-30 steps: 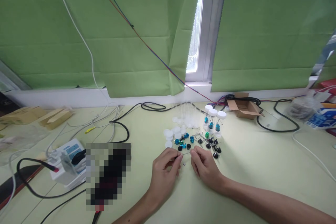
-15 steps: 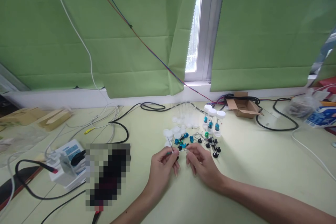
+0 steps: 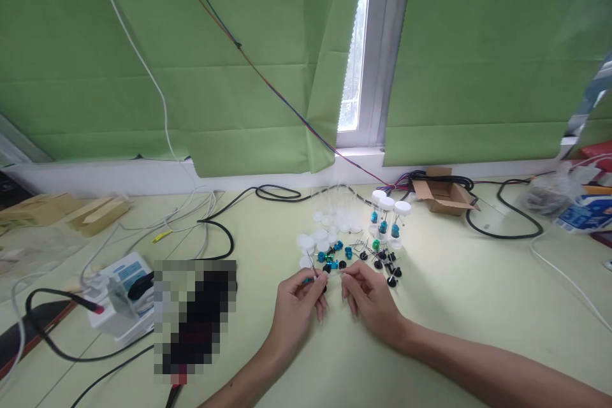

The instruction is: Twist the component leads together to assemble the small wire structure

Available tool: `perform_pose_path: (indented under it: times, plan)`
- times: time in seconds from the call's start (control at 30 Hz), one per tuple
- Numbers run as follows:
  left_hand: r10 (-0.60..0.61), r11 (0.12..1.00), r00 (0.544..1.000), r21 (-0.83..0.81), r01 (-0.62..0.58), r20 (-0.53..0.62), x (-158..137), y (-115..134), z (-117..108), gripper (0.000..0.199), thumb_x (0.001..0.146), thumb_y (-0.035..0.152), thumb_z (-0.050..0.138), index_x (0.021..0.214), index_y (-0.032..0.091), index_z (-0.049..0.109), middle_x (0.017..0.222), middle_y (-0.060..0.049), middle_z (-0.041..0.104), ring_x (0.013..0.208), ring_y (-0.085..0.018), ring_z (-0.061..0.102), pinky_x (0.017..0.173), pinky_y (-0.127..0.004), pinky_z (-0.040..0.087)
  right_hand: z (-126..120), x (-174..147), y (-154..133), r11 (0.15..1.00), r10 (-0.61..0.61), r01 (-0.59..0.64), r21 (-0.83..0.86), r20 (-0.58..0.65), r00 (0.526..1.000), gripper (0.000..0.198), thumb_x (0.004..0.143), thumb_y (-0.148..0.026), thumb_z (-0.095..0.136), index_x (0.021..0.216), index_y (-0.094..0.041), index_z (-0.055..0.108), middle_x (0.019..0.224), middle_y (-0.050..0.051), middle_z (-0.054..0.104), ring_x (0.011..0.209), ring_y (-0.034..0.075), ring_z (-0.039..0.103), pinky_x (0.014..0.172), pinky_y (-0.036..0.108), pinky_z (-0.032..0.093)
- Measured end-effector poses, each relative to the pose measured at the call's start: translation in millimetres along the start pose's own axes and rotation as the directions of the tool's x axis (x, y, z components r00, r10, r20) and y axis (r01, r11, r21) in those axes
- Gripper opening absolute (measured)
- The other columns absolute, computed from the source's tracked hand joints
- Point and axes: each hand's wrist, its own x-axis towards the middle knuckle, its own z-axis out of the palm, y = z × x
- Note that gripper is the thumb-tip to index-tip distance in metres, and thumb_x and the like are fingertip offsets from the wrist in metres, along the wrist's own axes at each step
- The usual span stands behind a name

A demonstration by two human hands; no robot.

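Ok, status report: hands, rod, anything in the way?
Left hand pinches thin metal rod. Right hand opposite, grip unclear. Loose blue parts, black pieces close beyond.

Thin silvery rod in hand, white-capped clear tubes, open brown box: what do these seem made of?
Thin silvery rod: probably metal, judging by its greyish sheen. White-capped clear tubes: transparent, apparently glossy plastic or glass; blue parts show inside. Open brown box: likely matte cardboard, with splayed flaps.

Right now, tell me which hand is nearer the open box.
Right. The right hand is in front of the open box and to its left; the left hand is farther left.
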Motion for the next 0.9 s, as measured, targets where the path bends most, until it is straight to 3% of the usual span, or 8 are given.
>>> perform_pose_path:
  times: [0.17, 0.43, 0.73, 0.9]
  plan:
    - [0.025, 0.998, 1.000, 0.061, -0.026, 0.016, -3, 1, 1, 0.024, 0.082, 0.037, 0.066, 0.074, 0.015, 0.064, 0.054, 0.003, 0.055, 0.040, -0.009, 0.049, 0.040, -0.020, 0.040, 1, 0, -2, 1.000, 0.019, -0.020, -0.018, -0.017, 1.000, 0.034, 0.096, -0.043, 0.047, 0.071, -0.020, 0.045, 0.054, -0.005, 0.051, 0.036, 0.006, 0.041, 0.039, 0.020, 0.031]
    - [0.135, 0.980, 0.990, 0.145, -0.139, 0.036, -7, 3, 3, 0.021, 0.084, 0.035, 0.063, 0.073, 0.017, 0.066, 0.069, -0.001, 0.057, 0.045, -0.009, 0.050, 0.040, -0.020, 0.042, -1, 0, -6, 0.998, 0.021, -0.020, -0.056, 0.012, 1.000, 0.036, 0.097, -0.044, 0.043, 0.069, -0.022, 0.039, 0.048, -0.007, 0.044, 0.037, 0.008, 0.037, 0.041, 0.022, 0.029]
    - [0.292, 0.885, 0.950, 0.346, -0.313, 0.112, -14, 1, 1, 0.019, 0.088, 0.028, 0.056, 0.078, 0.019, 0.070, 0.080, -0.006, 0.060, 0.064, -0.014, 0.056, 0.048, -0.021, 0.047, -1, 1, -7, 0.989, -0.019, 0.020, -0.149, 0.008, 1.000, 0.042, 0.099, -0.042, 0.038, 0.062, -0.023, 0.036, 0.042, -0.007, 0.042, 0.037, 0.009, 0.034, 0.045, 0.025, 0.031]
    - [0.282, 0.879, 0.952, 0.366, -0.306, 0.118, -15, 2, 1, 0.020, 0.089, 0.028, 0.056, 0.076, 0.019, 0.068, 0.080, -0.006, 0.059, 0.066, -0.015, 0.056, 0.051, -0.021, 0.047, -1, 1, -6, 0.992, -0.020, 0.021, -0.125, 0.007, 1.000, 0.045, 0.099, -0.043, 0.038, 0.060, -0.023, 0.036, 0.043, -0.006, 0.042, 0.038, 0.009, 0.036, 0.046, 0.025, 0.032]
